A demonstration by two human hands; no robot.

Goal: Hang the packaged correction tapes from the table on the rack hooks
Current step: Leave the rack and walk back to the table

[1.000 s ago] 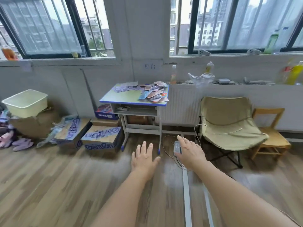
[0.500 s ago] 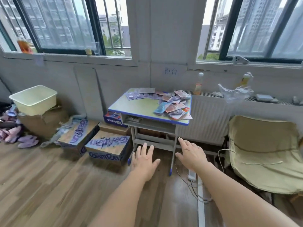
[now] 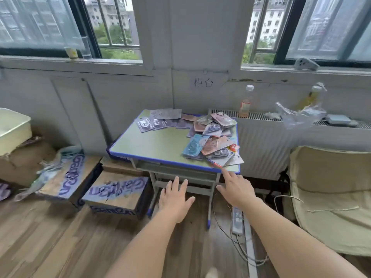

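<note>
Green-topped desk (image 3: 152,144) has drawn much nearer as you walked up; packaged correction tapes (image 3: 208,137) lie heaped on its right side; your left hand (image 3: 175,199) and right hand (image 3: 234,189) reach out spread, empty, ready for picking.

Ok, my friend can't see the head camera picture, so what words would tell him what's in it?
Two bare hands, left hand and right hand, reach open and empty toward a small green table piled with packaged correction tapes. It stands below windows, cardboard boxes at its left, a folding chair at its right.
</note>
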